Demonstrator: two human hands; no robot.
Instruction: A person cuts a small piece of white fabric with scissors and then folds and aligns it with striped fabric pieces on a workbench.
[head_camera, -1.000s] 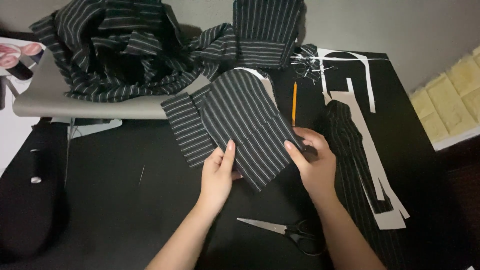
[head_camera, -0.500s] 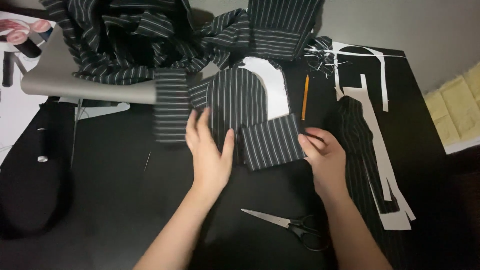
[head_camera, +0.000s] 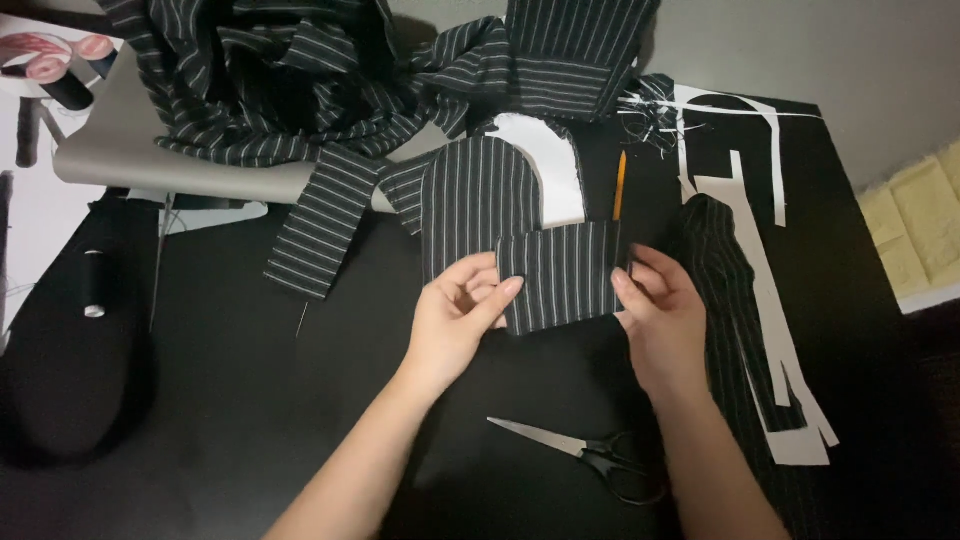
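The striped fabric heap (head_camera: 300, 90) runs past the top edge, and the folded striped piece (head_camera: 560, 275) hides the right hand's (head_camera: 665, 320) fingertips.

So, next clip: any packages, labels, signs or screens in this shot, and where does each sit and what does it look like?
No screens or signs show.
Printed sheet or package: far top-left corner, partly cut off, white with pink-red round shapes; its kind is unclear.
Thread spool: lies on that sheet, black, no label readable.
Small spool: left edge on the black table, dark with pale ends.
Both hands, left and right, hold striped cloth, which bears no label.
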